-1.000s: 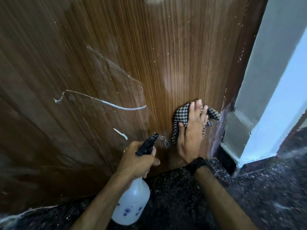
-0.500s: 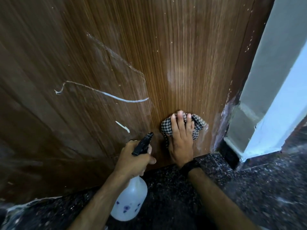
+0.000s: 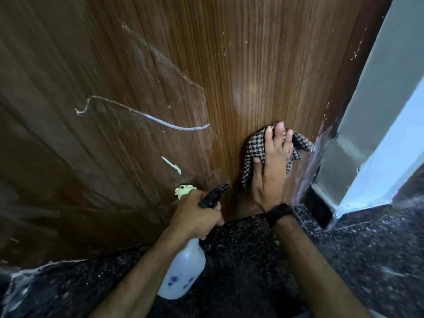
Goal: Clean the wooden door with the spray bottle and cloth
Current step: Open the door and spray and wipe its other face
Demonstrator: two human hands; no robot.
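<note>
- Right hand [image 3: 271, 171] presses flat fingers on the checked cloth [image 3: 250, 154] against the wooden door [image 3: 263, 65].
- Left hand [image 3: 195, 216] grips the spray bottle [image 3: 183, 271], body hanging downward, nozzle aimed up-right at the door.

Head view, steeply down, seemingly close.

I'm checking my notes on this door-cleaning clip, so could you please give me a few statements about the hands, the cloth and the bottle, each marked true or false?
1. The right hand presses the checked cloth flat against the wooden door. True.
2. The left hand holds the spray bottle by its black trigger head. True.
3. The cloth is plain white. False: it has a dark and light check.
4. The cloth is near the door's left side. False: it is low on the door, close to the frame on the right.
5. White streaks mark the door left of the cloth. True.
</note>
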